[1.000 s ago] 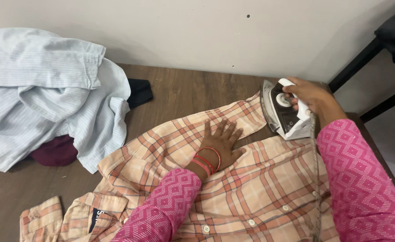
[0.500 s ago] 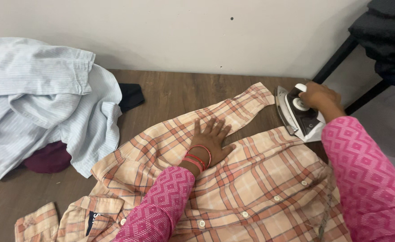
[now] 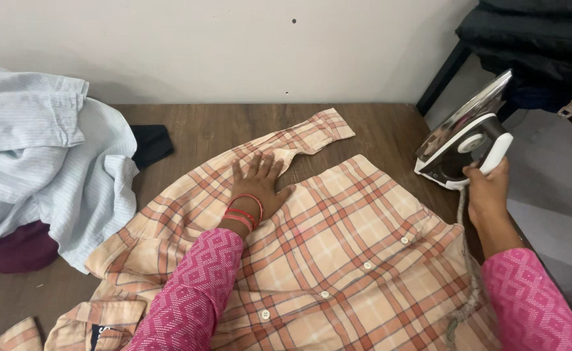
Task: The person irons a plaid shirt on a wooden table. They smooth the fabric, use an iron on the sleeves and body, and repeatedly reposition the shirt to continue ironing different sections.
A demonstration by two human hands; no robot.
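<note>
A peach and orange plaid shirt [image 3: 338,260] lies spread on a brown wooden table [image 3: 234,127]. My left hand [image 3: 260,185] presses flat on the shirt's sleeve, fingers spread, with red bangles on the wrist. My right hand [image 3: 487,188] grips the handle of a white and black clothes iron [image 3: 464,140], which is tipped up on its heel at the table's right edge, its metal soleplate facing up and away. Its cord [image 3: 464,273] runs down beside my right arm. Both arms wear pink patterned sleeves.
A pile of light blue striped shirts [image 3: 45,162] sits at the left, over a maroon cloth [image 3: 19,250] and a dark cloth [image 3: 149,143]. A white wall stands behind the table. Dark clothes [image 3: 533,32] rest on a black stand at the upper right.
My right hand has carried the iron off the shirt to the right and tipped it up onto its heel. My left hand stays pressed on the sleeve.
</note>
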